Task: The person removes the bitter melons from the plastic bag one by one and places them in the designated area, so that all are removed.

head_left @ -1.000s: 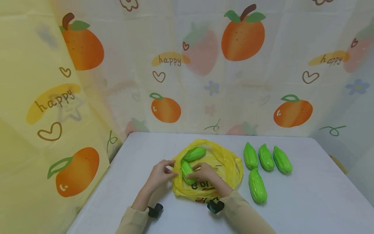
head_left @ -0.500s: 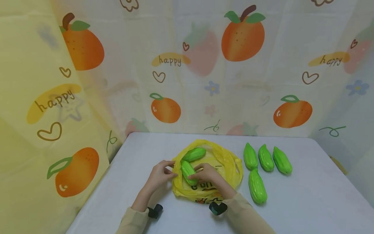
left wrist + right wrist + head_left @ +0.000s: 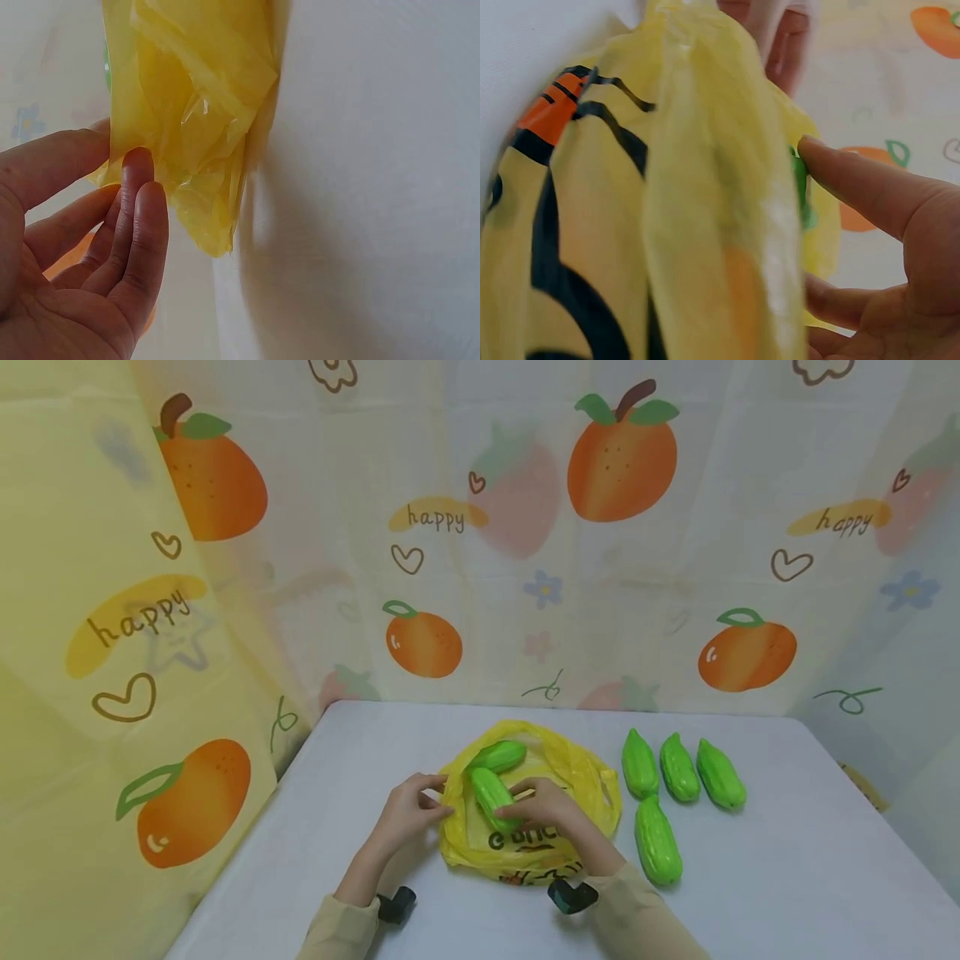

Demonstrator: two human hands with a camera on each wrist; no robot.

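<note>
A yellow plastic bag [image 3: 602, 802] with black print lies on the table with its mouth open. My left hand [image 3: 408, 814] pinches the left rim of the bag; in the left wrist view, thumb and fingertips meet at the thin yellow film [image 3: 195, 97]. My right hand [image 3: 553, 810] reaches into the bag's mouth and grips a shiny green ridged gourd [image 3: 489, 790] between thumb and fingers. A second green gourd [image 3: 502, 755] lies just behind it in the bag. In the right wrist view, the bag hides most of the held gourd [image 3: 800, 180].
Several more green gourds stand apart to the right of the bag: a row at the back [image 3: 679, 768] and one nearer [image 3: 658, 843]. The white table [image 3: 787, 860] ends at a fruit-printed curtain [image 3: 540, 627] behind and at the left.
My right hand has shifted slightly right with the gourd, whose near end has moved right across the bag. My left hand stays at the rim. The head view has tilted a little.
</note>
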